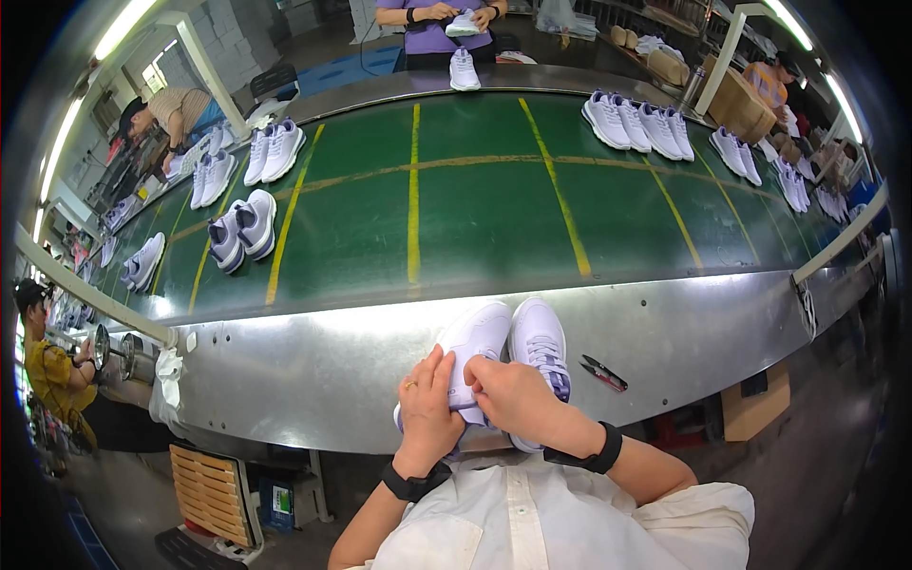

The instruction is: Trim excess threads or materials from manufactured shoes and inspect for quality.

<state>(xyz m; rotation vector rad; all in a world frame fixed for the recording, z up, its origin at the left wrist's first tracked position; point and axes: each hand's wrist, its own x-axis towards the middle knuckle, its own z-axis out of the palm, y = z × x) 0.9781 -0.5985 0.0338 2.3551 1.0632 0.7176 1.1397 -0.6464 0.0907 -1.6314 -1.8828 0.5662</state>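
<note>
White button-front shirt (pixel 513 518) fills the bottom edge, worn by the person whose two hands reach forward over a steel ledge (pixel 294 370). Under the hands is a pale lavender lace-up sneaker (pixel 478 331), toe pointing away, at the ledge's near edge. Its matching mate (pixel 538 332) stands just to the right, laced, with a darker purple collar.

The left hand (pixel 427 408), wearing a ring, lays nearly straight fingers, close together, along the sneaker's left side; its thumb is hard to make out, so whether it grips or only steadies cannot be told. The right hand (pixel 518 394) is half closed, fingertips bent down over the shoe's opening; whether they pinch anything is hidden.

Black-handled thread snips (pixel 604 373) lie to the right on the steel. Beyond, a green conveyor belt (pixel 484 218) with yellow lines carries more pale sneakers (pixel 276 152), and a co-worker in purple (pixel 432 40) stands across it.

The sneaker looks light: a soft upper that would likely dent under pressure, over a firmer, thick sole. Pale fabric probably marks easily. The sole's sides or the heel seem the surest hold, sparing the yielding tongue and collar.
</note>
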